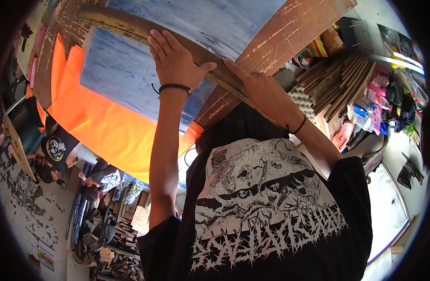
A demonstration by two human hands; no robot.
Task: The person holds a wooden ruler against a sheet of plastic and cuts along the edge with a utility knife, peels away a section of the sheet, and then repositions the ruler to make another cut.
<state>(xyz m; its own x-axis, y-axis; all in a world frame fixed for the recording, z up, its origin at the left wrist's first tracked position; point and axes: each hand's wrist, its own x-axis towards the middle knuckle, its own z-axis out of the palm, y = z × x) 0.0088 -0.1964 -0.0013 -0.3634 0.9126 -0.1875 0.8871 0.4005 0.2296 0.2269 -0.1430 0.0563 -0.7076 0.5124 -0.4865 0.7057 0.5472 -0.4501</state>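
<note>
A long brown wooden strip lies slantwise over a cloudy blue sheet. My left hand is laid on the strip with its fingers stretched out flat and its thumb pointing right. My right hand is on the same strip farther right, one digit extended along it and the rest curled out of sight. More blue sheet shows beyond the strip. Under the near blue piece, bright orange material hangs over the front of the scratched brown table.
Long wooden boards are stacked at the right, beside pink and blue odds and ends. Piled offcuts fill the lower left. Two other people are at the left, one in a black shirt.
</note>
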